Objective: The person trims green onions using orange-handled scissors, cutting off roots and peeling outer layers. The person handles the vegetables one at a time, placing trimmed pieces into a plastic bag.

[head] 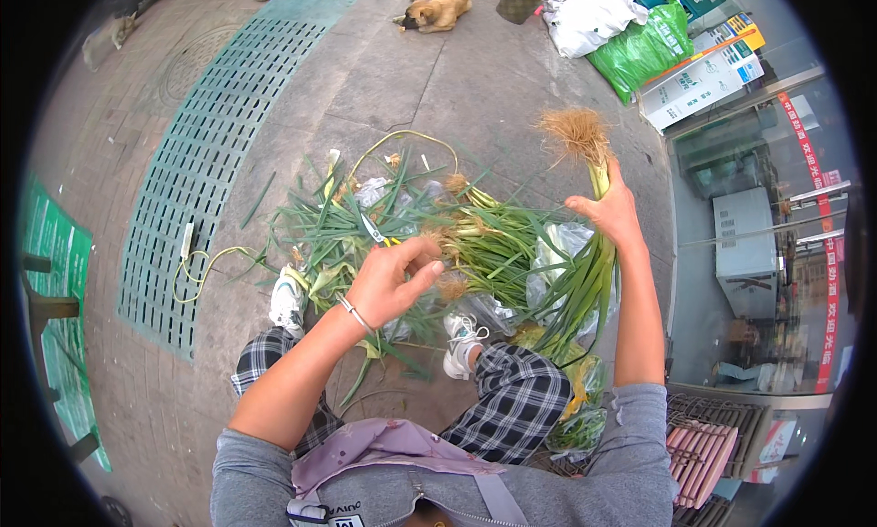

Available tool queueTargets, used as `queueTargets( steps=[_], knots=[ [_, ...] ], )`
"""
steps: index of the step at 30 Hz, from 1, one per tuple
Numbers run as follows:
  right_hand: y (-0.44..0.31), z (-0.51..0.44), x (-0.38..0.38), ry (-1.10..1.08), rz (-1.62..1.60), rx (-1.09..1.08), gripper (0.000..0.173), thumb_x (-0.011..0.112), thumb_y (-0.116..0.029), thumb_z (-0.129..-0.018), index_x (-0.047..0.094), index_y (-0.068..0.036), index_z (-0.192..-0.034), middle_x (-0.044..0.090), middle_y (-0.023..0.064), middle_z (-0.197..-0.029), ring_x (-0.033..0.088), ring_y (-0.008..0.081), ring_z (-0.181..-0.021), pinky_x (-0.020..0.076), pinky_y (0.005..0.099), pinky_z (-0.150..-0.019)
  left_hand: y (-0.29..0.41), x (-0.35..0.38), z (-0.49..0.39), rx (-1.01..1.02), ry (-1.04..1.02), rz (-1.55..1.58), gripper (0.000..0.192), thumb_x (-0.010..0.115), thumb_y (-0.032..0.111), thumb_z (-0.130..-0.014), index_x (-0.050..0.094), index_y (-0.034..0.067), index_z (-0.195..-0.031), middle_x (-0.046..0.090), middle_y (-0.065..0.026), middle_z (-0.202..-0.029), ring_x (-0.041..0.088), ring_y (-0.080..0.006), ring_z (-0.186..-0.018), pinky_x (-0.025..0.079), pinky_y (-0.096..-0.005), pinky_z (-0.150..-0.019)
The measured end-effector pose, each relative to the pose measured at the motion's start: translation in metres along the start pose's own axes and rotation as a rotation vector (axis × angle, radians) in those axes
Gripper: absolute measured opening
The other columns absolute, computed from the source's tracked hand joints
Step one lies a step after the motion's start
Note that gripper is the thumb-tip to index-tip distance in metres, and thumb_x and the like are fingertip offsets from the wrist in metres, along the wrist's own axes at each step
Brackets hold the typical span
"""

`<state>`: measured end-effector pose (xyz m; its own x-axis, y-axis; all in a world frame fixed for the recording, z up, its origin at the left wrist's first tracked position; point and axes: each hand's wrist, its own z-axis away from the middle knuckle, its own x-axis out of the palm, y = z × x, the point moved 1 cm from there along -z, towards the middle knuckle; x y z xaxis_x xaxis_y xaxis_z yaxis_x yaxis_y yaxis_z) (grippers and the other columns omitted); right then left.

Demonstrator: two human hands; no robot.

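Note:
My right hand point(610, 208) grips a bunch of long green onions point(599, 270), its brown roots pointing up and its leaves hanging down. To the left, my left hand point(404, 273), with a bracelet at the wrist, hovers over the pile with fingers curled. Yellow-handled scissors point(374, 230) show just beyond its knuckles, blades pointing away; their handles are hidden, so whether the hand holds them cannot be told. More green onions with roots point(497, 253) lie between the hands. Cut leaves and trimmings point(322, 219) spread on the ground at the left, among clear plastic bags point(373, 191).
White sneakers point(462, 345) flank the trimmings. A yellowish cord point(199, 280) runs from a white power strip point(187, 241) on the green drain grating point(205, 150). Farther off lies a tan dog point(442, 8). Green and white sacks point(640, 47), a bucket point(521, 1) and glass doors point(760, 253) stand right.

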<state>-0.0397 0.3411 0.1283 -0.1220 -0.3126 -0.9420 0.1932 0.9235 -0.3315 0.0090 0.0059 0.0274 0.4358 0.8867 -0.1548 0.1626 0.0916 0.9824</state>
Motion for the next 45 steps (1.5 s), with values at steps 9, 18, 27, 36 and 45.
queueTargets(
  steps=[9, 18, 27, 36, 45],
  knots=[
    [-0.102, 0.044, -0.05, 0.307, -0.241, -0.307, 0.054, 0.073, -0.034, -0.077, 0.049, -0.006, -0.116, 0.065, 0.0179, -0.089, 0.061, 0.037, -0.083, 0.0475, 0.0401, -0.073, 0.009, 0.004, -0.007, -0.004, 0.049, 0.206, 0.026, 0.064, 0.023, -0.086, 0.06, 0.001, -0.099, 0.065, -0.0034, -0.086, 0.06, -0.0128, -0.079, 0.047, -0.0275, -0.072],
    [-0.255, 0.061, 0.087, -0.258, -0.832, -0.579, 0.053, 0.064, -0.044, -0.082, 0.051, 0.003, -0.104, 0.057, 0.0205, -0.098, 0.059, 0.034, -0.091, 0.0471, 0.0393, -0.075, 0.017, -0.027, -0.005, -0.203, 0.342, 0.738, 0.081, 0.086, 0.027, -0.06, 0.043, 0.0, -0.123, 0.056, -0.0099, -0.11, 0.055, -0.0173, -0.102, 0.044, -0.0326, -0.088],
    [-0.092, 0.028, 0.313, -0.253, -0.575, 0.28, 0.026, 0.062, -0.022, -0.079, 0.059, -0.003, -0.097, 0.065, 0.0122, -0.09, 0.063, 0.0245, -0.081, 0.0482, 0.0355, -0.075, 0.007, -0.094, 0.026, -0.201, 0.504, 0.453, 0.037, 0.064, 0.012, -0.067, 0.044, 0.001, -0.096, 0.051, -0.0092, -0.075, 0.055, -0.0205, -0.064, 0.049, -0.0335, -0.06],
    [-0.035, 0.094, 0.498, -0.224, -0.129, 0.141, 0.026, 0.066, -0.01, -0.074, 0.055, 0.005, -0.093, 0.059, 0.0187, -0.081, 0.059, 0.0376, -0.082, 0.0479, 0.044, -0.075, 0.006, -0.091, 0.037, -0.353, 0.599, 0.46, 0.036, 0.066, 0.017, -0.06, 0.043, 0.006, -0.086, 0.047, -0.0057, -0.067, 0.052, -0.0181, -0.058, 0.049, -0.0335, -0.064],
    [-0.053, 0.098, 0.456, -0.818, -0.136, 0.194, 0.018, 0.058, -0.01, -0.077, 0.056, 0.0, -0.092, 0.064, 0.0194, -0.087, 0.066, 0.0305, -0.081, 0.0524, 0.0369, -0.068, 0.0, -0.084, 0.031, -0.232, 0.541, 0.591, 0.063, 0.079, 0.036, -0.069, 0.041, 0.003, -0.106, 0.052, -0.008, -0.062, 0.055, -0.019, -0.052, 0.05, -0.0317, -0.055]
  ],
)
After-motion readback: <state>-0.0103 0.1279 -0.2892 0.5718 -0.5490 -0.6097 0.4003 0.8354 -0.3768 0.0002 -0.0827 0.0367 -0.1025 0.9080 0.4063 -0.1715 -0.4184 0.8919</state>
